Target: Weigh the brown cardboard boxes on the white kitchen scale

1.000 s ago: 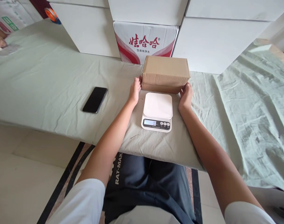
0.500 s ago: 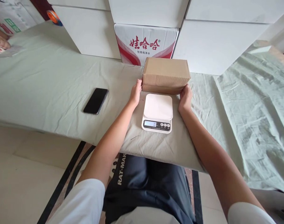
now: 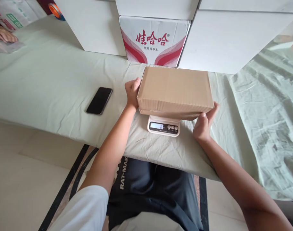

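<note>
Left hand [image 3: 132, 92] and right hand [image 3: 204, 126], both half-curled, grip brown box [image 3: 175, 86] at left and right ends, likely for balance, above scale [image 3: 164, 127] reading 0.

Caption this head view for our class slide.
Left hand and right hand hold a cardboard box over a white scale reading 0.

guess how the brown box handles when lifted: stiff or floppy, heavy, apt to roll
The brown box is probably stiff: its top edges look straight between the left hand and right hand. It seems unlikely to roll, having flat faces. Its weight is hard to judge, as the scale reads 0.
</note>
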Tool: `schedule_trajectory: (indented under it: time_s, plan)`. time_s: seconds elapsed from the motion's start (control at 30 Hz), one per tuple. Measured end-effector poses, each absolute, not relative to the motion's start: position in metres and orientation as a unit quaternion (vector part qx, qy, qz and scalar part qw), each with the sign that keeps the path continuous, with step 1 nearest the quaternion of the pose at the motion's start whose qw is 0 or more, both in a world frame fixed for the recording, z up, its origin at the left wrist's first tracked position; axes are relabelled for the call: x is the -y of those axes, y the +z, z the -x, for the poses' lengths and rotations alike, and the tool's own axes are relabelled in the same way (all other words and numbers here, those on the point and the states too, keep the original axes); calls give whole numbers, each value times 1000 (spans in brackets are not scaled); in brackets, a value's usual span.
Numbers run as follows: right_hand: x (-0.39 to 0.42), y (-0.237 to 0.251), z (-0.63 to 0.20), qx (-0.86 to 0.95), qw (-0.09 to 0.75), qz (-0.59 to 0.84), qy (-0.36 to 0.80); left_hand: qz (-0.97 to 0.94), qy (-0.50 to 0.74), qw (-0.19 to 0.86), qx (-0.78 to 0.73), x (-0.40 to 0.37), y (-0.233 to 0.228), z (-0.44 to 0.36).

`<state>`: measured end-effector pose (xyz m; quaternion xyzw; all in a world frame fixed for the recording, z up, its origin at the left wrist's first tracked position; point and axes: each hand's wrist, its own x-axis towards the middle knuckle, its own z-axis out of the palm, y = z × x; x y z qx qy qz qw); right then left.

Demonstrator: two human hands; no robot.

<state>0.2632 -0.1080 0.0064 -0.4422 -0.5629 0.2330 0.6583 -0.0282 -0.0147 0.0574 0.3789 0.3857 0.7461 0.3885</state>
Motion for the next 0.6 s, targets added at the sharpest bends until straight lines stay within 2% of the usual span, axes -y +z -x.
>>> schedule_trajectory:
  time_s: [0.17,0.3,0.4,0.5,0.6]
  plan:
    - [99,9,-262,541,680,438,229,-354,740,405,-403,17,58,26]
    - [91,20,-263,450,745,438,225,-322,773,384,-389,10,58,31]
    - [80,30,-272,326,781,448,289,-313,781,373,-390,3,52,37]
    - [70,38,-281,186,779,481,358,-311,770,383,-404,-2,45,42]
    - [69,41,-283,188,778,493,342,-300,765,395,-412,-4,42,43]
